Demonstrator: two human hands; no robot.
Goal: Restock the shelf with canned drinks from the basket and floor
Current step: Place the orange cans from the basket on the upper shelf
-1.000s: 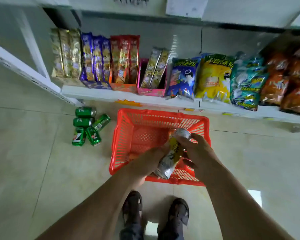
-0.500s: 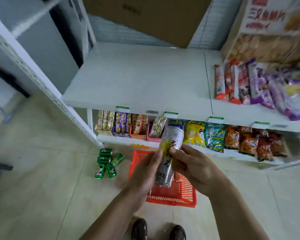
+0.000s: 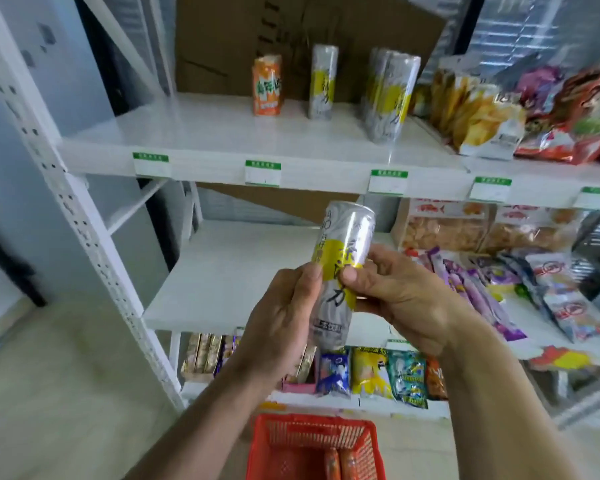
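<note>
While both hands grip it at frame centre, a tall silver-and-yellow can (image 3: 340, 268) tilts slightly before the white shelf (image 3: 222, 140); the left hand (image 3: 284, 317) wraps its lower body, the right hand (image 3: 392, 299) pinches its middle. Matching cans (image 3: 388, 95) and an orange can (image 3: 267, 86) stand upper centre; a red basket (image 3: 312, 441) sits bottom centre.

Silver-yellow can (image 3: 340, 271), tilted, before shelf (image 3: 222, 140), above red basket (image 3: 312, 445)
</note>
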